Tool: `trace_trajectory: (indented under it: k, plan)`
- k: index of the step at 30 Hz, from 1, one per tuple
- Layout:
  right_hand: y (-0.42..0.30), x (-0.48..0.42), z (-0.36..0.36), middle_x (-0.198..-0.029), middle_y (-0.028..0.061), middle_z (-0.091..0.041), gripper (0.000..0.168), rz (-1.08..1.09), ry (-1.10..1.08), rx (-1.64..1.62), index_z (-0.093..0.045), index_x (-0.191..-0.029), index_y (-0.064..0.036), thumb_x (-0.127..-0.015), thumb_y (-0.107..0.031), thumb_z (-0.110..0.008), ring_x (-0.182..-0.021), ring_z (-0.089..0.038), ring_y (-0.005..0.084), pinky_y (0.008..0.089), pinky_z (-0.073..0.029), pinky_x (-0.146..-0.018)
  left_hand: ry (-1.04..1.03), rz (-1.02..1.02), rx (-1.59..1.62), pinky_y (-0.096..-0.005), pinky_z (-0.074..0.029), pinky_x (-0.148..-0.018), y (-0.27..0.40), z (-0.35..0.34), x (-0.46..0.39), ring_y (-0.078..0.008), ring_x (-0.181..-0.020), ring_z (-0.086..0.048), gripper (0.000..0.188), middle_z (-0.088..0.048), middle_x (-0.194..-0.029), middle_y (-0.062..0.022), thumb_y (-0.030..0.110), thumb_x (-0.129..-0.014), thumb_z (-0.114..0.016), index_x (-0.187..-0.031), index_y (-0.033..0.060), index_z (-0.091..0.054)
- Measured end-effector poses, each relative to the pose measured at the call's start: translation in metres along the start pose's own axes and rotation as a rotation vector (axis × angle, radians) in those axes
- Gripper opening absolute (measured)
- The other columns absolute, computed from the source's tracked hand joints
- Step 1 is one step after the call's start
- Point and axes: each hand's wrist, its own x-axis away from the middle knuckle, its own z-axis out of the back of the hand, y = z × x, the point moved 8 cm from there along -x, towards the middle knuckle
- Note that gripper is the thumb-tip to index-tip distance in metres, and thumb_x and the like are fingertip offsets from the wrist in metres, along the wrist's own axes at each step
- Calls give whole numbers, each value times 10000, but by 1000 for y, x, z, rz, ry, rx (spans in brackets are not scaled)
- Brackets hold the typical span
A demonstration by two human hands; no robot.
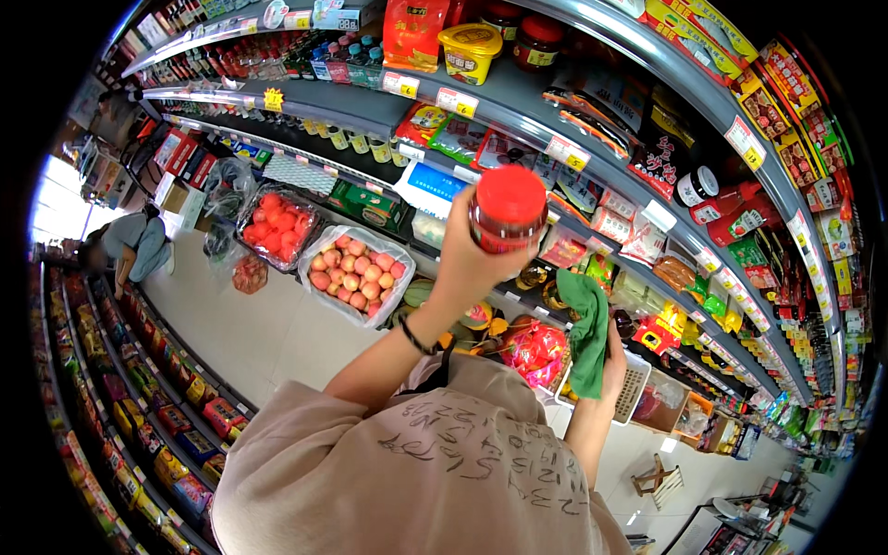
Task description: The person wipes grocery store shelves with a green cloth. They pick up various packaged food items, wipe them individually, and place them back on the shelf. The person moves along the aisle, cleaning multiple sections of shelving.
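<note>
A jar with a red lid [512,194] and dark red contents is in the grip of my left hand [479,260], raised in front of the shelf. Its label is blurred. To the right, my right hand [614,361] holds a green cloth [584,333] that hangs down, apart from the jar. Above the jar, a shelf edge with price tags [479,104] carries a yellow tub [470,52], a red pouch [414,35] and other red-lidded jars [538,43]. Packets of sauce [454,135] lie on the shelf just below.
A lined crate of peach-coloured fruit [357,274] and a crate of red fruit [274,229] stand low on the left. A white plastic basket [633,388] is beside my right arm. Across the aisle, a person [139,243] crouches by shelves of packets [146,416]. A wooden folding stool [658,479] stands lower right.
</note>
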Motion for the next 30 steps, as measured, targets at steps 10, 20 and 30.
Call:
trace_trajectory:
  k: [10,20,30]
  plan:
    - [71,108,-150,-1498,290,-244,570,945,-226,1433,-219,-1469,85,-1035,-259,-354,-1357,-290,436,493,-216,-1137,-187,276,178,-352,-431,-994,-18,21,111,-222,-1192,-516,768,-506,-1287,-161,165,-786,-784,-1381,-8,-331]
    - [89,146,-146,-1342,226,-407,550,972,-178,1199,-399,-1358,70,-1038,-357,-262,-1222,-416,322,424,-293,-1057,-395,172,99,-342,-414,-1023,31,64,149,-189,-1233,-503,785,-511,-1323,-117,137,-777,-794,-1409,22,-342]
    - [118,134,-120,-1267,121,-586,488,356,-571,446,-516,-1299,7,-1038,-387,-394,-1151,-564,202,369,-432,-1020,-581,164,158,-350,-443,-1013,51,91,172,-210,-1160,-585,886,-598,-1276,-114,187,-689,-849,-1412,7,-369]
